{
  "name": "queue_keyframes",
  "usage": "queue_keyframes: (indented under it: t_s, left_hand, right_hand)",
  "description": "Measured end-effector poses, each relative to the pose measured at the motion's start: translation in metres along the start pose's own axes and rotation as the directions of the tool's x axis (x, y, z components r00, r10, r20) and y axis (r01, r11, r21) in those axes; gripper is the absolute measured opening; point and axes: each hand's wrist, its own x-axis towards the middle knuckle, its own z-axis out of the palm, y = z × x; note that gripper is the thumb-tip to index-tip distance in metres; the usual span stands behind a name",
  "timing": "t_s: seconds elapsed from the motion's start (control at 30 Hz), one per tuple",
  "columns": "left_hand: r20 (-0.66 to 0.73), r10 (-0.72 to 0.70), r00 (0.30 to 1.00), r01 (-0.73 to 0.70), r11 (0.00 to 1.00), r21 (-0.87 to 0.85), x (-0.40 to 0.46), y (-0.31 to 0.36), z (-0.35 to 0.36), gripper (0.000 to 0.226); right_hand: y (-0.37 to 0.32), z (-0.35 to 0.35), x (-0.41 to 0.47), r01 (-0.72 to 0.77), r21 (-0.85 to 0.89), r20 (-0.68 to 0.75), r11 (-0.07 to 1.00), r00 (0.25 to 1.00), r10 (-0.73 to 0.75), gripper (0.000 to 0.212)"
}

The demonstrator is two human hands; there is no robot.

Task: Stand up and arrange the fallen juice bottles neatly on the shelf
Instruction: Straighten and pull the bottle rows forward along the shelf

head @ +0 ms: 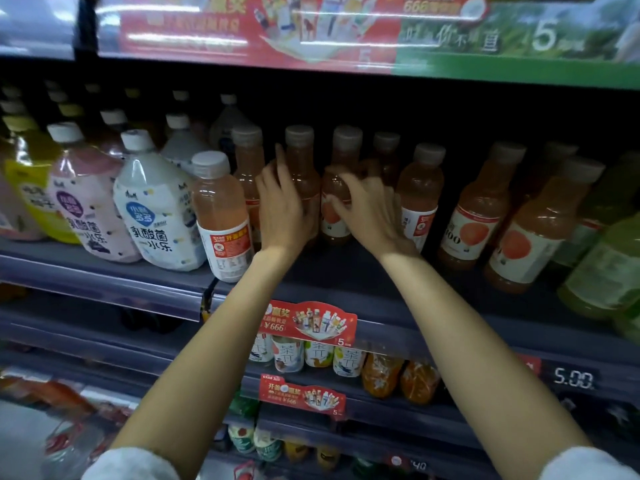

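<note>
both hands reach to upright juice bottles mid-shelf [346, 275]: left hand [282, 206] wraps one bottle [304, 174], right hand [372, 209] fingers curl on another [334, 206]. full, stiff, probably slick plastic; best gripped at the waist.

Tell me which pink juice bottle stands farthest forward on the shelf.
The white-capped juice bottle left of the left hand; it stands at the shelf's front edge, the others farther back.
</note>
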Motion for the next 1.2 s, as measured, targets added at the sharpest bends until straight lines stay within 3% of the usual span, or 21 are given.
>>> queue_keyframes:
  t_s: [0.2,0.3,0.43,0.53,0.63,0.77,1.03,1.2]
  left_hand:
    - [0.013,-0.042,0.999,0.043,0.998,-0.049,-0.001,0.001,0.001,0.085]
    - [0.056,-0.026,0.998,0.028,0.999,-0.042,-0.005,0.002,0.005,0.087]
    - [0.032,-0.036,0.999,0.039,0.993,-0.107,-0.011,0.005,0.002,0.087]
    - [0.027,-0.081,0.996,0.085,0.971,-0.222,-0.016,0.005,-0.002,0.093]
    - [0.198,-0.196,0.960,0.252,0.914,-0.319,-0.026,0.014,-0.010,0.094]
    - [0.342,-0.156,0.927,0.297,0.862,-0.411,-0.049,0.045,-0.020,0.083]
    - [0.400,0.000,0.917,0.247,0.787,-0.565,-0.074,0.146,0.023,0.077]
    - [0.422,-0.005,0.907,0.292,0.729,-0.619,-0.075,0.178,0.055,0.078]
  right_hand:
    - [0.001,-0.001,-0.017,-0.059,-0.030,-0.154,0.998,0.987,0.053,0.055]
    - [-0.004,-0.002,-0.011,-0.170,0.120,-0.079,0.978,0.980,0.181,0.070]
    - [-0.013,0.004,-0.021,-0.157,0.241,-0.106,0.958,0.977,0.187,0.066]
    - [-0.013,-0.008,-0.035,-0.217,0.448,-0.089,0.867,0.954,0.285,0.074]
    - [0.001,-0.028,-0.063,-0.249,0.615,-0.045,0.748,0.936,0.349,0.089]
    - [0.030,-0.064,-0.102,-0.285,0.527,-0.096,0.801,0.916,0.389,0.089]
    - [0.097,-0.116,-0.142,-0.350,0.454,-0.235,0.819,0.840,0.489,0.086]
    - [0.118,-0.130,-0.161,-0.355,0.461,-0.299,0.814,0.801,0.519,0.071]
